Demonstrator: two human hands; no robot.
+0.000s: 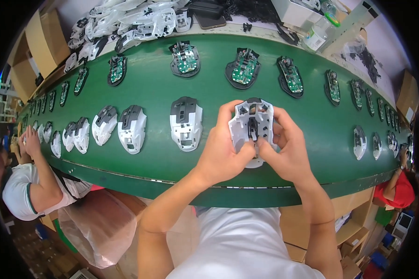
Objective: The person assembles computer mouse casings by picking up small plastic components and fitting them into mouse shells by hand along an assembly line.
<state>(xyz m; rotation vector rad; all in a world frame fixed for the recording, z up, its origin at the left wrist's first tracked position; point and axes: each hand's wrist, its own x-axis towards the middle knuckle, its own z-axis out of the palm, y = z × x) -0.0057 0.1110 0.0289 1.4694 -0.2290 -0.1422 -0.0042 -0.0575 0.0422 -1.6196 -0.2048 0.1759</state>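
Note:
Both my hands hold one white computer mouse top shell (pixel 239 131), its hollow inside turned up toward me, above the green belt. My left hand (pixel 223 149) grips its left side, and my right hand (pixel 286 149) grips the right side. Both thumbs press close together inside the shell, at the lower end of a black plastic part (pixel 253 126) in its middle. The fingers behind the shell are partly hidden. Just left of my hands, a white and dark grey mouse shell (pixel 186 124) lies outer side up on the belt.
Several mouse bases with green circuit boards (pixel 186 59) line the far side of the green belt (pixel 158 88). More shells (pixel 132 130) lie along its near side. White shells (pixel 149 23) are heaped behind it, near a plastic bottle (pixel 319 35). Co-workers (pixel 35 186) sit at left and right.

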